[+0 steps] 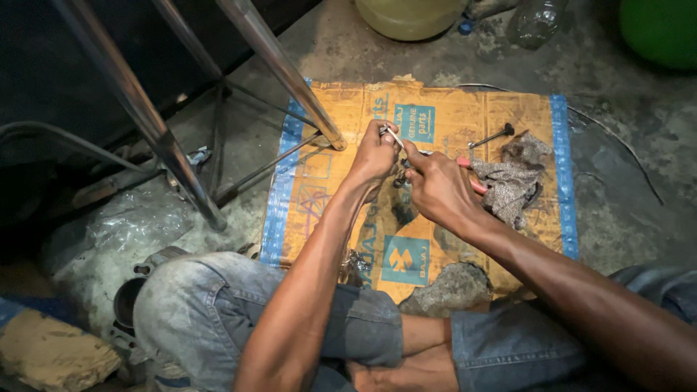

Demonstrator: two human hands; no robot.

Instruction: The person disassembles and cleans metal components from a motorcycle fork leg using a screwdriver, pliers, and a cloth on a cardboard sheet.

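Observation:
My left hand (pixel 374 154) is closed around a small metal part (pixel 386 131), held above a flattened orange cardboard sheet (pixel 435 116) on the floor. My right hand (pixel 438 187) grips a red-handled tool (pixel 475 183) whose tip meets the metal part between the two hands. A small dark piece (pixel 398 181) hangs just under the hands. My knees in worn jeans (pixel 218 305) fill the bottom of the view.
A grey rag (pixel 512 181) and a long bolt (pixel 492 136) lie on the cardboard to the right. Metal stand legs (pixel 287 72) rise at left. A yellow container (pixel 410 16), a clear bottle (pixel 536 20) and a green object (pixel 661 29) sit at the back. An engine cylinder (pixel 131 297) rests by my left knee.

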